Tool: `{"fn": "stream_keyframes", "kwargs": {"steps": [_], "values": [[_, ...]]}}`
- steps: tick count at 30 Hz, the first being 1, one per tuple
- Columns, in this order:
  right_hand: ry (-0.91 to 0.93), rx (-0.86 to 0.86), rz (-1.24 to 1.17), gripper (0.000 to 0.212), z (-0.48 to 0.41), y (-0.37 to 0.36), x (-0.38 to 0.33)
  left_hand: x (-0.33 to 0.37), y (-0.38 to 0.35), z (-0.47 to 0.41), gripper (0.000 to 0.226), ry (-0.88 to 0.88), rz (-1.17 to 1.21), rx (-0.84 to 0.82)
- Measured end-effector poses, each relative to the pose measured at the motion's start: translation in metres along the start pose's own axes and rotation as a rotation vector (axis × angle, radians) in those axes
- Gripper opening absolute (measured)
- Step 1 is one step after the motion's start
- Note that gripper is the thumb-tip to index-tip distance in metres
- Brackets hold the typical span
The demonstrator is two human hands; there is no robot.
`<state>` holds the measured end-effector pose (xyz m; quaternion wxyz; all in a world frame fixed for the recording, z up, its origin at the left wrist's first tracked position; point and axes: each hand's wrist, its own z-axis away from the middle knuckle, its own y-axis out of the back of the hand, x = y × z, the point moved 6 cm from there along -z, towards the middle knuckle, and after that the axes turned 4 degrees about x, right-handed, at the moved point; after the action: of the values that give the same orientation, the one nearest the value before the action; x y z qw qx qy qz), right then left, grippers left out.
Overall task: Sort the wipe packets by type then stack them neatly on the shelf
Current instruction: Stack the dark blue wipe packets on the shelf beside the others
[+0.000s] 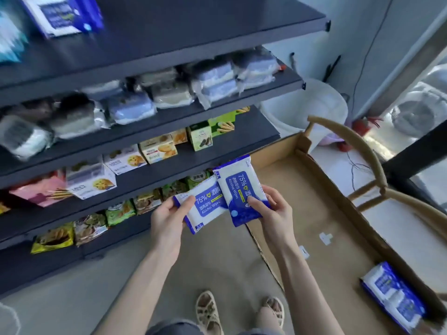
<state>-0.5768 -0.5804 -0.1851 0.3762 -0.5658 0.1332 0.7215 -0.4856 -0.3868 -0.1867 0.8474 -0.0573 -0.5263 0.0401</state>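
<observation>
The left packet (208,206) of alcohol wipes lay almost flat in the left hand (169,213), which gripped its left end with the thumb on the printed face. The right packet (239,187) stood more upright. The right hand (275,209) held it by the lower end, thumb in front and fingers curled behind. The two packets (same blue and white print) overlapped a little in the middle, the right one in front. Both were in the air before the dark shelf unit (169,32), at the height of its lower boards.

To the right, on the floor, stood an open cardboard box (302,189). More blue packets (391,298) lay in its near right corner. One further blue packet (63,13) was on the top board, far left, blurred. Lower boards carried wrapped sponges (212,78) and biscuit boxes (157,151). Behind the box were a wooden chair (350,141) and a white bucket (309,102). Near the bottom edge, two feet in sandals (208,310) stood on the grey floor.
</observation>
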Motion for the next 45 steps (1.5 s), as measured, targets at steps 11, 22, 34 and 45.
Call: {"fn": "stream_keyframes", "kwargs": {"steps": [11,22,34,45], "values": [[0.234,-0.222,0.121,0.021,-0.052,-0.197,-0.094,0.185,0.091,-0.080,0.001,-0.324,0.008,0.141],[0.384,-0.341,0.125,0.020,-0.142,-0.370,-0.167,0.359,0.125,-0.194,0.014,-0.613,-0.260,0.161],[0.435,-0.323,0.266,0.021,-0.232,-0.449,-0.181,0.439,0.091,-0.311,0.014,-0.807,-1.031,0.113],[0.573,-0.205,0.499,0.028,-0.250,-0.479,-0.177,0.456,0.080,-0.333,0.019,-0.942,-1.373,0.067]]}}
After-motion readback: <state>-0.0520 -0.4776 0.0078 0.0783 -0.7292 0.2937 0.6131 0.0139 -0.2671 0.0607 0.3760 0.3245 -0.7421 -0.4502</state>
